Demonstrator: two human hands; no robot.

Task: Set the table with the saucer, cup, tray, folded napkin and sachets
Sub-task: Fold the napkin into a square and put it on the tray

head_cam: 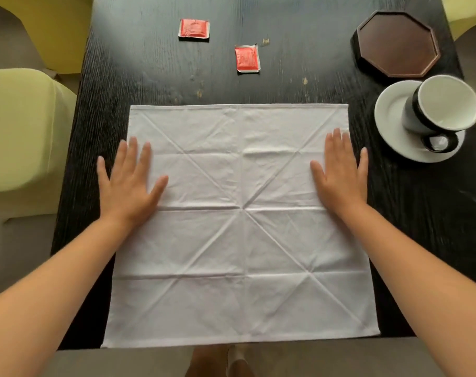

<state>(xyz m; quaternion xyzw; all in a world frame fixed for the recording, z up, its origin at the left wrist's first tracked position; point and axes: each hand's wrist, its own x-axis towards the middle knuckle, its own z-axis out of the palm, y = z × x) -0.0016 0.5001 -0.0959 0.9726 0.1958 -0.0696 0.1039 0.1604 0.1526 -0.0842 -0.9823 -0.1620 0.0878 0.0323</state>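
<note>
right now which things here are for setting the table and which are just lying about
For the job:
napkin, spread flat, not yet folded
cup, tipped on the saucer
tray
two sachets
left hand and right hand, flat on the napkin

Just lying about:
crumbs on the table
chairs

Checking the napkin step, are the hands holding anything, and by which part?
Nothing is held. Left hand and right hand lie flat, open, on the side edges of the unfolded napkin.

Print on red sachets [247, 59] blurred, no legible txt.
</note>
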